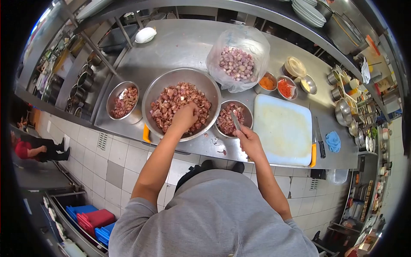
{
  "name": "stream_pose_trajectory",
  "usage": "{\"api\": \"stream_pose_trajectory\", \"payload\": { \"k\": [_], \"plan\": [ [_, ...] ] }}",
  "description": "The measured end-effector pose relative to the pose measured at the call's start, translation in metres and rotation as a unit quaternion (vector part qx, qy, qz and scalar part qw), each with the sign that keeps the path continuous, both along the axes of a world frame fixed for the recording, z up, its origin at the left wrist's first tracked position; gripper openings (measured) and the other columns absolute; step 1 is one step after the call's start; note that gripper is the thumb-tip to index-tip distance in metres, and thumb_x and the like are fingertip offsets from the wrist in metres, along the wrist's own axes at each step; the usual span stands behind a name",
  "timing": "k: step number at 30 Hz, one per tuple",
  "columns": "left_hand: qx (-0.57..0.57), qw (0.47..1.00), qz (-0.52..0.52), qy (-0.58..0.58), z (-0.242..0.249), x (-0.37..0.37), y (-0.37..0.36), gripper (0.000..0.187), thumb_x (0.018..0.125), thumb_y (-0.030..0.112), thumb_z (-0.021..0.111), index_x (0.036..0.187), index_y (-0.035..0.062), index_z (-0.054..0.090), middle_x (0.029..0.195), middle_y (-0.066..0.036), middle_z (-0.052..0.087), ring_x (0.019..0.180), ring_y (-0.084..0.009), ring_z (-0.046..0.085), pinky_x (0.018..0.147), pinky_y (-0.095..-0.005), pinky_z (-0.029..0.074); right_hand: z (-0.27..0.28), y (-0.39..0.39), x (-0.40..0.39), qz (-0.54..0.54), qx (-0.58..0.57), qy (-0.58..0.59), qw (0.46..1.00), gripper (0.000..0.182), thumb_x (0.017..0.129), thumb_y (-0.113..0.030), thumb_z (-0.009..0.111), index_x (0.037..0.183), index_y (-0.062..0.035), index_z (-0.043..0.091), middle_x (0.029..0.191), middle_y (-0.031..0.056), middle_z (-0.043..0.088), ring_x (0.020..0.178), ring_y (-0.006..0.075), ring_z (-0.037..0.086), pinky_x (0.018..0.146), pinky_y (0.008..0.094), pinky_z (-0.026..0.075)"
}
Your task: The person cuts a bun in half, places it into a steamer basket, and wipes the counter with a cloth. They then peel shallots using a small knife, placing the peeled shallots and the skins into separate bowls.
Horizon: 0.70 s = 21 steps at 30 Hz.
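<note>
My left hand [186,116] reaches into a large steel bowl [152,92] heaped with unpeeled reddish shallots [171,105]. Its fingers are curled at the heap, and whatever they pinch is hidden. In my right hand [249,141] is a knife [235,121], its handle in my fist and its blade angled over a smaller steel bowl [250,112]. Shallot skins and trimmings [225,120] fill much of that bowl. Behind it, a clear plastic bag [216,47] stands open with peeled shallots [237,64] inside.
A white cutting board [282,128] lies to the right, beside a black-handled knife [320,137] and a blue cloth [333,141]. Another steel bowl [112,96] sits at left. Small containers of orange pieces [267,82] and red pieces [286,88] stand behind the board. A person [36,147] is far left.
</note>
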<state>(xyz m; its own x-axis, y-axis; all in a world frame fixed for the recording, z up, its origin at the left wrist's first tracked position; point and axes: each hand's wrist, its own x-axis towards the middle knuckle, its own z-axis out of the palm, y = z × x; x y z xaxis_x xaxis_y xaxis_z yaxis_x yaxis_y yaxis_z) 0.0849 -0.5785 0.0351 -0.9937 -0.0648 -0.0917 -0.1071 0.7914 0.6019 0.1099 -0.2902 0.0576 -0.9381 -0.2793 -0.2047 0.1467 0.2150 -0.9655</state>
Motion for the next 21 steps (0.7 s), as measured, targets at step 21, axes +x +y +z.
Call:
{"api": "stream_pose_trajectory", "payload": {
  "k": [21],
  "plan": [
    [0.669, 0.739, 0.071, -0.018, 0.034, 0.021, 0.028, 0.025, 0.094, 0.008, 0.061, 0.119, 0.0027, 0.060, 0.101, -0.006, 0.067, 0.080, -0.0114, 0.065, 0.062, -0.0211, 0.052, 0.047, -0.006, -0.001, 0.099, 0.005, -0.074, 0.992, 0.044, 0.098, -0.028, 0.056, 0.135, -0.0051, 0.055, 0.108, 0.0023, 0.067, 0.089, 0.0142, 0.060, 0.081, 0.0253, 0.047]
  ]
}}
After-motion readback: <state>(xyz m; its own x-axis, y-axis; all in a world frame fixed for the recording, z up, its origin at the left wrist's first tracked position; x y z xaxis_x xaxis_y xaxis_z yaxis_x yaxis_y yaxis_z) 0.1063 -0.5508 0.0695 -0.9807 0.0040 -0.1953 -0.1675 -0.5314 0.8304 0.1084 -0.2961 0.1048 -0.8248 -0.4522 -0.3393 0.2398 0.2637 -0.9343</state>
